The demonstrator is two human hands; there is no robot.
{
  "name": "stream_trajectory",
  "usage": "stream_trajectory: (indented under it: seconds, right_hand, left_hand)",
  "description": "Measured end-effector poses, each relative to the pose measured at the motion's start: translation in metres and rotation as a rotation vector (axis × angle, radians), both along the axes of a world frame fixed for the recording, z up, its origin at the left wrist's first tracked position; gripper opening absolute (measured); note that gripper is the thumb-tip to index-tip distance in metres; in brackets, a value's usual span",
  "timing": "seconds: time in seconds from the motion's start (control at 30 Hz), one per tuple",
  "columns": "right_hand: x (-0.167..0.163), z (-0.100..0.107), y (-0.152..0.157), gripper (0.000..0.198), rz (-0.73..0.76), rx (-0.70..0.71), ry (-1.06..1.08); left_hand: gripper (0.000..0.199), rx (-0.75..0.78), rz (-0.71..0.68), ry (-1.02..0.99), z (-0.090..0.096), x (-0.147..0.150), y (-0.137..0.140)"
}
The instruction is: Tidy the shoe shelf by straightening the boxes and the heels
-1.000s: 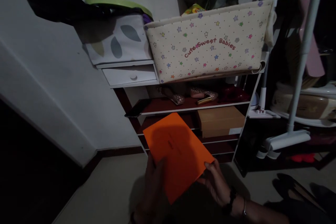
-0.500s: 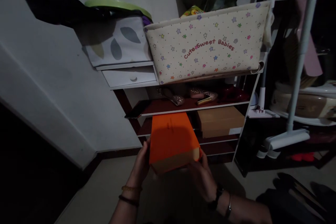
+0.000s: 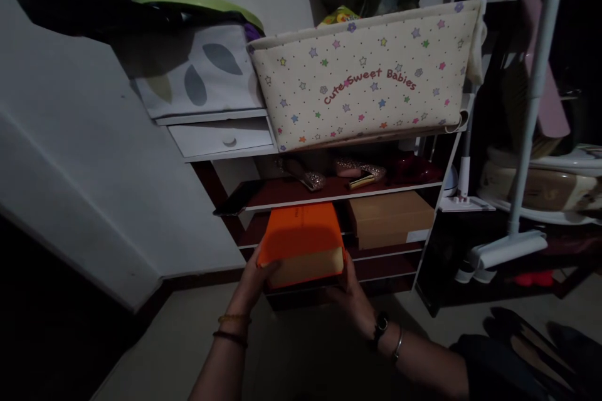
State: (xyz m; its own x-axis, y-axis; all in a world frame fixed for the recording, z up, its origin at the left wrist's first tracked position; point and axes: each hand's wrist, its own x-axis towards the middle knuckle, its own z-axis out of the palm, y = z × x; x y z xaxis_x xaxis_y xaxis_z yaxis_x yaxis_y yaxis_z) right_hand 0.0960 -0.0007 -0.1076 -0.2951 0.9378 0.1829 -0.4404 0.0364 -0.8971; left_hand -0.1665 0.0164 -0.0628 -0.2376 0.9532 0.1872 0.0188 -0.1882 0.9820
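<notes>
An orange box with a pale brown front end lies partly inside a shelf of the shoe rack, its near end jutting out. My left hand grips its left side, the thumb lying over the front corner. On the opposite side, my right hand holds the right front corner, some fingers underneath and in shadow. A brown cardboard box sits to the right on the same shelf. Glittery high-heeled shoes and dark red shoes stand on the shelf above.
A cream fabric bin with printed stars and a leaf-patterned box rest on top, above a small white drawer. At right are a white-handled mop and black shoes on the floor.
The orange box has moved farther into the shelf, away from me, with both hands following it. The view has shifted slightly, so surroundings appear farther left.
</notes>
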Motion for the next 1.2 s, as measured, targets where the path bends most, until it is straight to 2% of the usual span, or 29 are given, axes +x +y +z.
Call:
stream_trajectory:
  seconds: [0.13,0.33,0.43,0.73,1.0,1.2]
  right_hand:
    - [0.007,-0.002,0.012,0.1,-0.126,0.045,-0.154]
    - [0.002,0.0,0.026,0.114,-0.013,0.007,-0.018]
    - [0.002,-0.001,0.035,0.117,-0.035,-0.016,-0.025]
    - [0.004,0.004,0.057,0.091,-0.074,0.02,-0.008]
    - [0.008,0.008,0.065,0.089,-0.112,0.024,-0.075]
    - [0.008,0.012,0.067,0.087,-0.066,0.051,-0.049]
  left_hand:
    - [0.077,-0.048,0.107,-0.015,-0.008,0.0,0.007]
    - [0.06,-0.125,0.18,0.064,-0.013,0.009,0.016]
    - [0.057,-0.14,0.178,0.065,-0.011,0.017,0.017]
    - [0.051,-0.115,0.222,0.015,-0.016,0.032,0.03]
    - [0.056,-0.076,0.256,0.03,-0.016,0.043,0.04]
    - [0.056,-0.036,0.296,0.034,-0.014,0.053,0.043]
